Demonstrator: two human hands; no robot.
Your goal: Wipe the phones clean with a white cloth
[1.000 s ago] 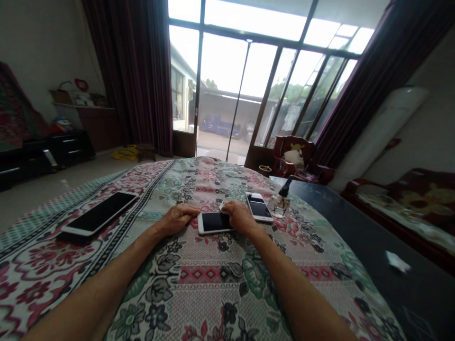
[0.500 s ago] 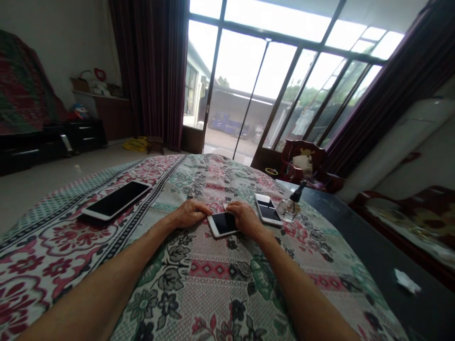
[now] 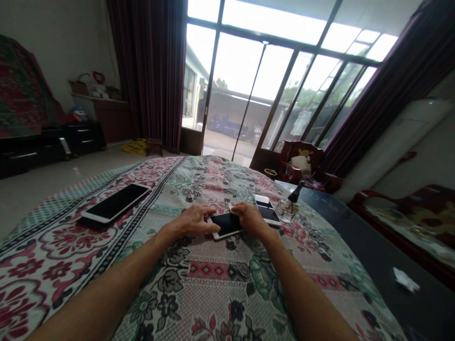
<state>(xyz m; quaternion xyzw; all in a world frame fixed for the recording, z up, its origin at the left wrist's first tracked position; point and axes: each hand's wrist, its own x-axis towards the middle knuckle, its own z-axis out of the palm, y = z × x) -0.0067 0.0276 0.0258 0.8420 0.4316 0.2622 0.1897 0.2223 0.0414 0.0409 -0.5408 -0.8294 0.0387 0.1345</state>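
Head view shows me the left hand (image 3: 192,220) gripping one end of the middle phone (image 3: 226,225) on the surface (image 3: 216,296); the right hand (image 3: 251,219) curls over the other, grip unclear.

Passage lies across the patterned cloth (image 3: 161,189) between the leftmost phone (image 3: 115,202) and left hand (image 3: 194,220); the rightmost phone (image 3: 269,213) and bottle (image 3: 287,211) obstruct beyond the right hand (image 3: 250,219).

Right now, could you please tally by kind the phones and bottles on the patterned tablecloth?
Phones: 3 (left phone, middle phone, right phone)
Bottles: 1 (clear bottle with a black top)
Total: 4
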